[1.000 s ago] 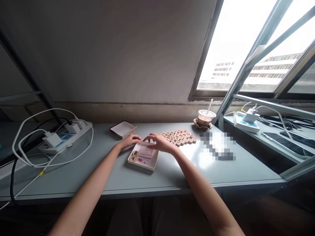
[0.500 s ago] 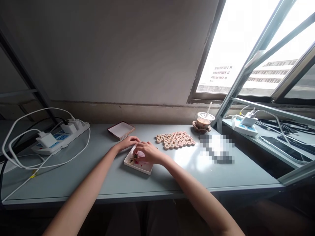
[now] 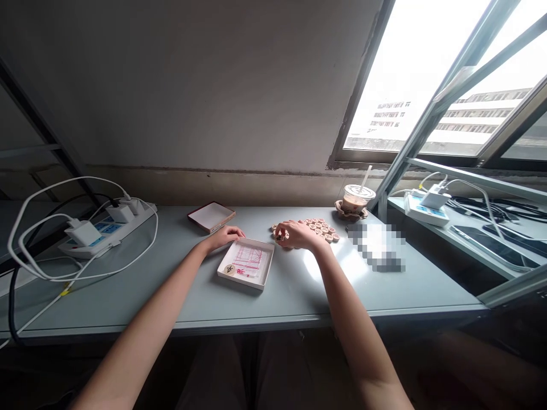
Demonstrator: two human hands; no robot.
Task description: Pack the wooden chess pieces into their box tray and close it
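A shallow white box (image 3: 268, 267) lies on the desk with one round wooden piece (image 3: 229, 269) in its near left corner, on a sheet with red print. Beside the box's far left corner rests my left hand (image 3: 224, 236), fingers curled, its grip partly hidden. My right hand (image 3: 297, 233) is over the left end of the rows of round wooden pieces (image 3: 325, 229), pinching a piece with a black character (image 3: 279, 236) between thumb and fingers. Part of the rows is hidden under that hand.
The red-edged box lid (image 3: 211, 216) lies open side up behind my left hand. A drink cup (image 3: 358, 199) stands in a cardboard holder at the back right. Power strips with cables (image 3: 106, 230) lie at the left, and another strip (image 3: 427, 209) at the right.
My right hand has moved from inside the box rightward to the rows, carrying a piece. One piece is left in the box. My left hand stays near the box's far left corner.
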